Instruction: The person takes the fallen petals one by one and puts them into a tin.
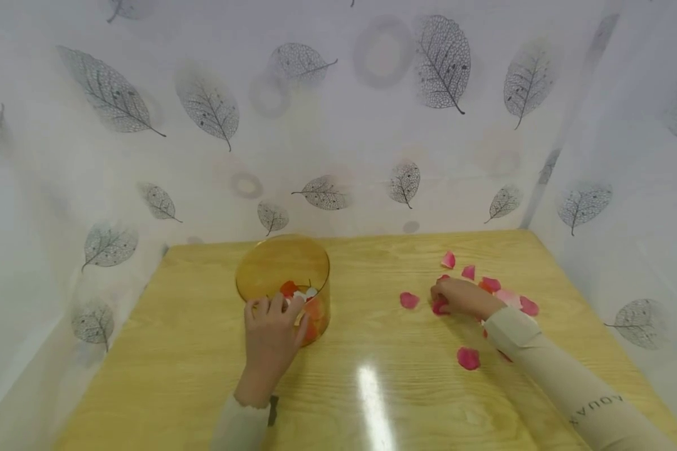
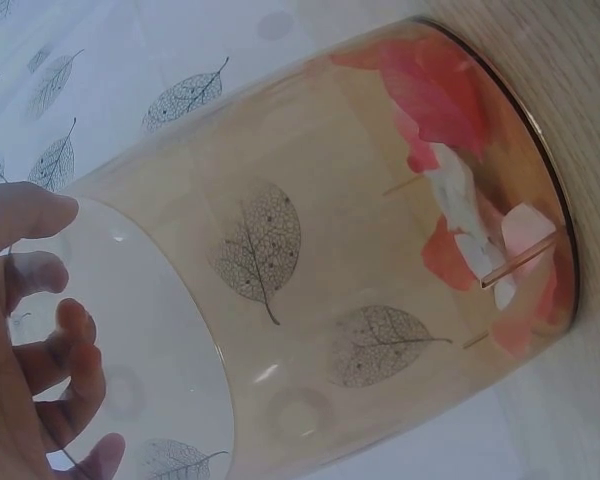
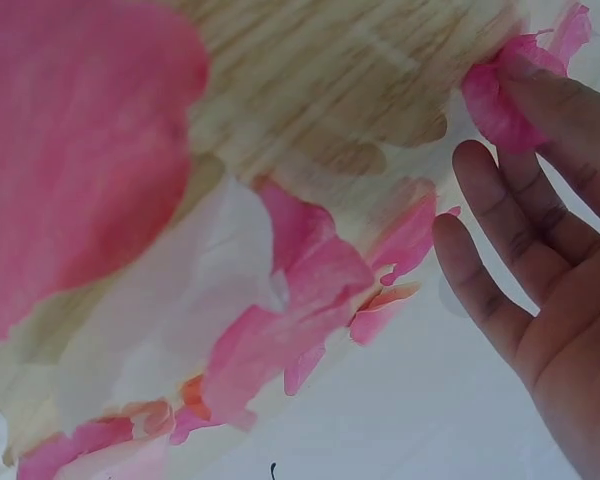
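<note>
A see-through amber glass vase (image 1: 282,257) stands on the left half of the table. Red, pink and white petals (image 2: 440,110) lie in its bottom, along with thin stick-like pieces (image 2: 520,258). My left hand (image 1: 273,338) grips the vase at its near rim, fingers bent over the edge. Over to the right, my right hand (image 1: 459,296) is down at the tabletop, pinching a deep pink petal (image 3: 505,105) between thumb and fingers. Loose pink petals (image 1: 491,284) lie around and partly under this hand and its sleeve.
The light wood table (image 1: 367,275) carries single petals apart from the pile, one left of the right hand (image 1: 409,300) and one nearer me (image 1: 468,358). A white cloth with leaf prints (image 1: 338,125) encloses the back and sides.
</note>
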`<state>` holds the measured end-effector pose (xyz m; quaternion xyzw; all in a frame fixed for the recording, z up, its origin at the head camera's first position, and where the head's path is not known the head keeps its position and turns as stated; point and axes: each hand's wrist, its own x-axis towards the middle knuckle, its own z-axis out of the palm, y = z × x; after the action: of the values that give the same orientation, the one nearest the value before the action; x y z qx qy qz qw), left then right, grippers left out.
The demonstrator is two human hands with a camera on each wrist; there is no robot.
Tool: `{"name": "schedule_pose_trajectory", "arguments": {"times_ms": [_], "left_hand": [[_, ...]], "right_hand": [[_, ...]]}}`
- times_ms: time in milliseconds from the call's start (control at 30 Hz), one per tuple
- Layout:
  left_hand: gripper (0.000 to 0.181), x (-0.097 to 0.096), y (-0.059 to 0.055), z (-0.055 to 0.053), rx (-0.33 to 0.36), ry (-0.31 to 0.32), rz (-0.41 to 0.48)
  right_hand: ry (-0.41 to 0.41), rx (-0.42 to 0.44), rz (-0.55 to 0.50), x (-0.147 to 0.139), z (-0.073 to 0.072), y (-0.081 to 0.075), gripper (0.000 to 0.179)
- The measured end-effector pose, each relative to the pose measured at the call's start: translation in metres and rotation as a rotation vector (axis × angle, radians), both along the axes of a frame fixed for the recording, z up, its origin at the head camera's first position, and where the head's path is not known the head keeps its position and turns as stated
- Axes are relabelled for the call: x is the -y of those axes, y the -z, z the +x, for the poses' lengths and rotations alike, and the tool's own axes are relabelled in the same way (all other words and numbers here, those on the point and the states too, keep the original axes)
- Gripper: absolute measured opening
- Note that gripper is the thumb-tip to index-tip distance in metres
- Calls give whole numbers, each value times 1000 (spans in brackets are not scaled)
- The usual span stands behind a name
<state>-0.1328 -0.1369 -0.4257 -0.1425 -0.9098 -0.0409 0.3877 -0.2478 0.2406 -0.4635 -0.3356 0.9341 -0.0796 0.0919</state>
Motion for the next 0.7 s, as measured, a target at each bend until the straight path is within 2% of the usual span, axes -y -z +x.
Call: {"name": "schedule_pose_trajectory", "arguments": {"times_ms": [167, 400, 500, 700], "left_hand": [[29, 0, -2, 0, 16, 0, -2], [29, 0, -1, 1, 32, -7, -6], [29, 0, 1, 1, 24, -3, -2], [29, 0, 2, 0, 10, 0, 3]], "right_hand": [[-50, -21, 7, 1, -1, -2, 17], [-44, 23, -12, -2, -2, -5, 15], [-62, 11, -36, -1, -2, -7, 14], [-91, -37, -85, 10, -8, -23, 18]]}}
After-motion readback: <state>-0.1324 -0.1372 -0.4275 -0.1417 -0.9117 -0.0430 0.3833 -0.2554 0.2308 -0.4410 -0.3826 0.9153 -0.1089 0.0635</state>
